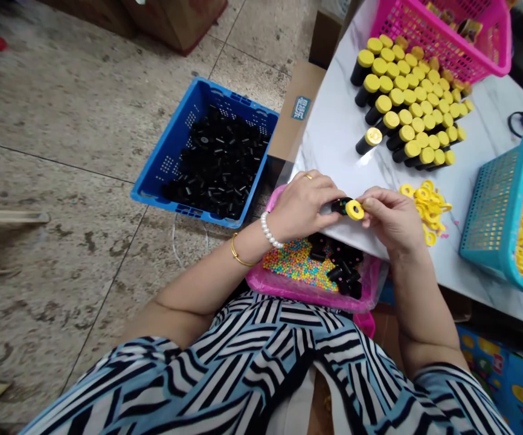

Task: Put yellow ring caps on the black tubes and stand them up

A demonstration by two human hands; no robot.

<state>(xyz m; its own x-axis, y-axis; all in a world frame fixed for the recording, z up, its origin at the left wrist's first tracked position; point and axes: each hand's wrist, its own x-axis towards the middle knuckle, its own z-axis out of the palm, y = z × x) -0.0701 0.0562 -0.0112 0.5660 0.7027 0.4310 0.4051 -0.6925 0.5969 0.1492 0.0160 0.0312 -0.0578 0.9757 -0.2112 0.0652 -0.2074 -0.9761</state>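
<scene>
Small black plastic cylinder (340, 206) held right at the tabletop (334, 133) edge, left hand (300, 205) closed around the barrel, right hand (392, 219) pinching the yellow ring (354, 209) on its end. Looks light, stiff, maybe slippery, so I'd grip the barrel

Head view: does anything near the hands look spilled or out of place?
Loose yellow rings lie scattered on the white marble table, outside the teal plastic basket beside them, so they look spilled.

Yellow ring (354, 209) on black plastic cylinder (340, 206)
</scene>
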